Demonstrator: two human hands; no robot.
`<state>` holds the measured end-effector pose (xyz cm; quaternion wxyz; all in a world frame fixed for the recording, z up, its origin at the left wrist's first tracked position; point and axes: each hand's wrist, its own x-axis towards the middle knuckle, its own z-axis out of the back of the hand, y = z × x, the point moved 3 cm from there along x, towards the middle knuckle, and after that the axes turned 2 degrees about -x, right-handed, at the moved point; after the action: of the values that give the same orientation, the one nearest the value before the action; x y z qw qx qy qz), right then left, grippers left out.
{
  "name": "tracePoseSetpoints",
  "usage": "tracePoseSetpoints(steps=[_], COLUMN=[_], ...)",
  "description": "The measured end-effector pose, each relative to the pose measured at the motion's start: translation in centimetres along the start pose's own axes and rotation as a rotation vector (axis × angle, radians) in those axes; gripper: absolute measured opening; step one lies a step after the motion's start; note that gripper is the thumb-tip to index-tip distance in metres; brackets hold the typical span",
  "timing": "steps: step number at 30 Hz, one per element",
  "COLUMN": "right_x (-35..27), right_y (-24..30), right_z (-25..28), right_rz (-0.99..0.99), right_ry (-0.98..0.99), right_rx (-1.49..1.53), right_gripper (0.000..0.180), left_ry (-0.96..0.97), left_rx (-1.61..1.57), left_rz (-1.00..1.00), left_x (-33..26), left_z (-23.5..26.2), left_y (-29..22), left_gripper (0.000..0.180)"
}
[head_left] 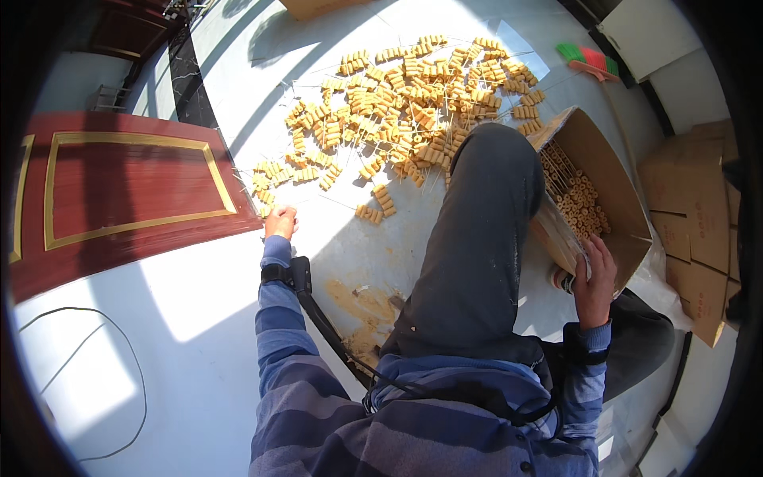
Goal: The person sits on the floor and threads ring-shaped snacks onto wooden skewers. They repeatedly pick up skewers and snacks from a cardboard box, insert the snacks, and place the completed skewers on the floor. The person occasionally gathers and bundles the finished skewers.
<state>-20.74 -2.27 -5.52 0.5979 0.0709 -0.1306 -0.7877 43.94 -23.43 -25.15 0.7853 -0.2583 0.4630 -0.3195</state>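
My left hand (280,223) reaches out to the floor, fingers curled at a skewer of yellow-orange ring-shaped pieces (266,211) at the left end of a large spread pile. The fingertips are small in view, and the exact grip is partly hidden. More such skewers (397,103) lie scattered across the sunlit floor ahead. To my right, an open cardboard box (628,199) holds many skewers packed together, their ringed ends (582,208) facing up. My right hand (596,282) is closed over the near rim of that box.
A dark red panel with gold trim (143,187) lies left of my left hand. Flattened cardboard boxes (695,215) lean on the right. A red and green broom head (588,62) rests at the upper right. A thin cable (131,350) curves over the lower-left floor.
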Motion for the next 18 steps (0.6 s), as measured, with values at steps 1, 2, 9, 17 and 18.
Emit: tracePoseSetpoints(steps=[1, 2, 9, 17, 18], right_x=[0.2, 0.4, 2.5, 3.4, 3.5], right_y=[0.4, 1.1, 4.3, 3.9, 3.7], right_z=[0.0, -0.1, -0.1, -0.5, -0.6], right_rz=[-0.017, 0.011, 0.031, -0.081, -0.105], right_ry=[0.037, 0.053, 0.15, 0.293, 0.312], right_rx=[-0.028, -0.026, -0.018, 0.004, 0.009], right_gripper=[0.032, 0.032, 0.034, 0.032, 0.032], left_ry=[-0.009, -0.015, -0.101, -0.073, -0.074], left_rx=[-0.018, -0.028, 0.588, 0.75, 0.754], left_rz=[0.059, 0.067, -0.275, -0.049, -0.01], left_x=[0.3, 0.6, 8.0, 12.7, 13.1], left_z=[-1.5, -3.2, -14.8, -25.6, -26.3], left_y=[2.2, 3.3, -8.0, -11.5, -11.0], left_gripper=[0.033, 0.036, 0.089, 0.094, 0.09])
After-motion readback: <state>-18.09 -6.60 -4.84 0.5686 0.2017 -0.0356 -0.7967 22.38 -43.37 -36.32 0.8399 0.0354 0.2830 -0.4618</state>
